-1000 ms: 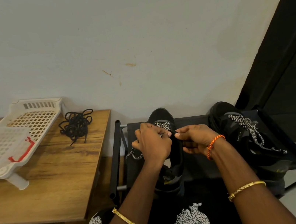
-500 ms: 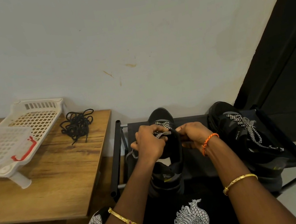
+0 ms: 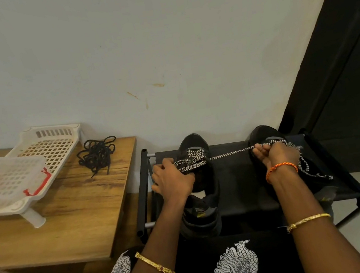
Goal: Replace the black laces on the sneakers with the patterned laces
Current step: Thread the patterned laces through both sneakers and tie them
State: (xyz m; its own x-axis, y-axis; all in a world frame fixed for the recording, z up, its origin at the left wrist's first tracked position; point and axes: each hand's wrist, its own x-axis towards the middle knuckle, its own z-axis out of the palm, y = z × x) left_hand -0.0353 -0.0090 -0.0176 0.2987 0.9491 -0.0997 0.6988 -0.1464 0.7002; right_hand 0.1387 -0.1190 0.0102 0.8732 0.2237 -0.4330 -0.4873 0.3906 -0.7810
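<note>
The left hand point(image 3: 173, 181) grips the left sneaker point(image 3: 200, 187) at its tongue, fingers curled over the crossed patterned lace point(image 3: 229, 153), likely to steady the shoe. The right hand point(image 3: 276, 156) is well apart from it, closed on the free end of that lace, which runs taut from the left sneaker across to it; this looks like drawing slack through an eyelet. Behind the right hand, the right sneaker point(image 3: 265, 133) already carries a patterned lace whose ends trail off its right side. Both shoes stand on a black rack point(image 3: 236, 188). To the left of the rack, a wooden table point(image 3: 69, 215) holds the removed black laces point(image 3: 97, 155) in a heap beside a white plastic basket point(image 3: 53, 144). Nothing blocks the pull.
</note>
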